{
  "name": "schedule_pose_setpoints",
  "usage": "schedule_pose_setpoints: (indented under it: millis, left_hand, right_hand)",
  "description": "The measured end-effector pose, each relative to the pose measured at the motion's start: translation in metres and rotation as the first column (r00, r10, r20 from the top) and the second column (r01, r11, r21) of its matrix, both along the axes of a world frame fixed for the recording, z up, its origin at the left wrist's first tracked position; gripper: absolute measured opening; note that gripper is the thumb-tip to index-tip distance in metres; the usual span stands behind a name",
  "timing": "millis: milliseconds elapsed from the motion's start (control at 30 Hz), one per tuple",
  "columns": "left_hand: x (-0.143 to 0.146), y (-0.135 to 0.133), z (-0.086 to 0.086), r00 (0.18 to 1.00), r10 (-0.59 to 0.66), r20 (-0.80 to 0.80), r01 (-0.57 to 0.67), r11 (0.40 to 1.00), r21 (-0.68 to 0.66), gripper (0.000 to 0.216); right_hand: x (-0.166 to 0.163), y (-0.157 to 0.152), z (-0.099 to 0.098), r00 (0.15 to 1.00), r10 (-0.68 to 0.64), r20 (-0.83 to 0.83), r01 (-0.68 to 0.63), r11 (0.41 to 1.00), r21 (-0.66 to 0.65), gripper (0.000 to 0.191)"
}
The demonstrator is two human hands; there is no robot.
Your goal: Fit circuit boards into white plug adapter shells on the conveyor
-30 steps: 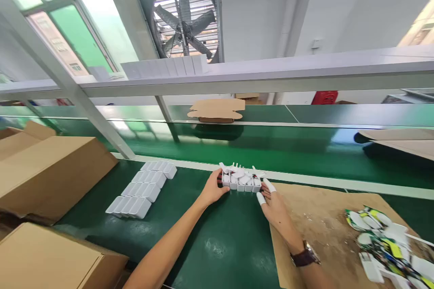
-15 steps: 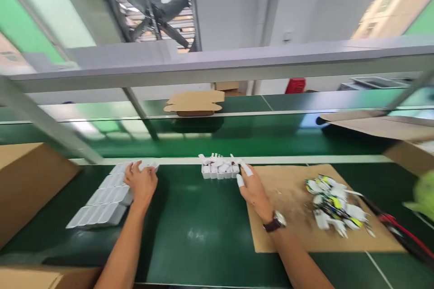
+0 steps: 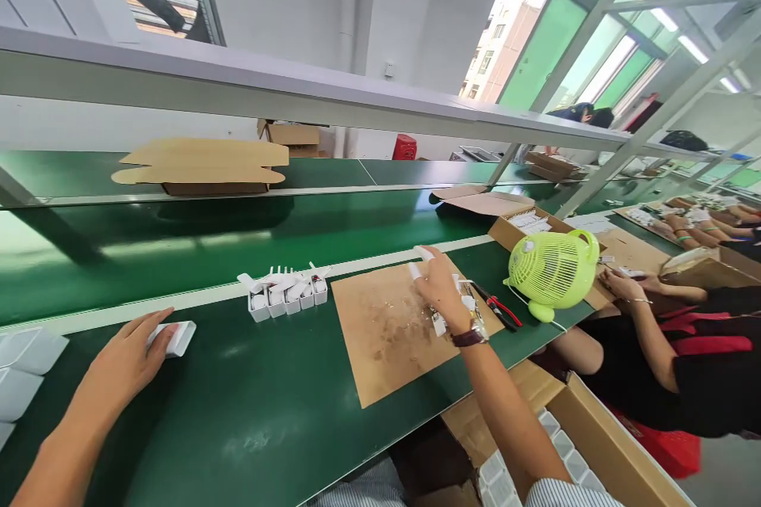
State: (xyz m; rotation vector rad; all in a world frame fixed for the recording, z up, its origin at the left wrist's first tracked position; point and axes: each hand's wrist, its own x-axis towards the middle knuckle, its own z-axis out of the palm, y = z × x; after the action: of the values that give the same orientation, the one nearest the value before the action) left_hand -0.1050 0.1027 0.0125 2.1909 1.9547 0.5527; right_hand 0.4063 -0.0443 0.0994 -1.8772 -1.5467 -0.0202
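My left hand (image 3: pixel 128 360) is closed on a white plastic casing (image 3: pixel 181 340) just above the green bench, left of centre. Stacked white casings (image 3: pixel 21 360) lie at the left edge. In the middle stands a row of white casings (image 3: pixel 288 297) with small white parts sticking out of their tops. My right hand (image 3: pixel 441 289), with white covers on its thumb and index finger, hangs over the brown cardboard sheet (image 3: pixel 380 333), its thumb and index apart. Beside and partly under it is a pile of small white wired parts (image 3: pixel 468 303), mostly hidden by the hand.
Red-handled pliers (image 3: pixel 502 310) and a lime-green fan (image 3: pixel 552 269) are right of the sheet. Behind the fan is an open carton (image 3: pixel 532 222). A box of white casings (image 3: pixel 571 444) stands below the bench edge. A co-worker's hands (image 3: pixel 630 283) work at right.
The view has swung right. My left hand has taken one white casing away from the stack. My right hand has moved from the middle row to the pile on the cardboard.
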Motion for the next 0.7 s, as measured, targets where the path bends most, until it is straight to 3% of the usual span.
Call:
schedule_pose_setpoints:
  millis: [67, 167, 233, 400, 533, 700]
  left_hand:
    - [0.004, -0.002, -0.004, 0.995, -0.097, 0.034, 0.097, 0.995, 0.013, 0.061]
    - [0.019, -0.008, 0.002, 0.983, -0.182, 0.036, 0.183, 0.983, -0.027, 0.063]
    - [0.031, -0.014, 0.016, 0.984, -0.154, 0.088, 0.159, 0.985, -0.059, 0.056]
    - [0.058, -0.037, 0.060, 0.960, 0.034, 0.279, 0.016, 0.984, -0.175, 0.058]
    - [0.066, -0.053, 0.073, 0.908, 0.054, 0.415, 0.021, 0.985, -0.174, 0.060]
    - [0.057, -0.063, 0.053, 0.838, 0.103, 0.536, 0.008, 0.980, -0.201, 0.051]
  right_hand:
    - [0.035, -0.013, 0.010, 0.988, -0.152, 0.031, 0.155, 0.977, -0.147, 0.039]
    - [0.072, -0.025, 0.015, 0.967, -0.254, 0.021, 0.249, 0.924, -0.290, 0.016]
    - [0.088, -0.027, 0.013, 0.957, -0.289, -0.011, 0.263, 0.887, -0.379, 0.006]
    - [0.107, -0.010, 0.005, 0.937, -0.325, -0.127, 0.214, 0.823, -0.526, 0.027]
    - [0.111, 0.003, 0.000, 0.917, -0.356, -0.180, 0.218, 0.826, -0.520, 0.030]
    - [0.104, -0.003, 0.006, 0.909, -0.332, -0.251, 0.259, 0.924, -0.282, 0.025]
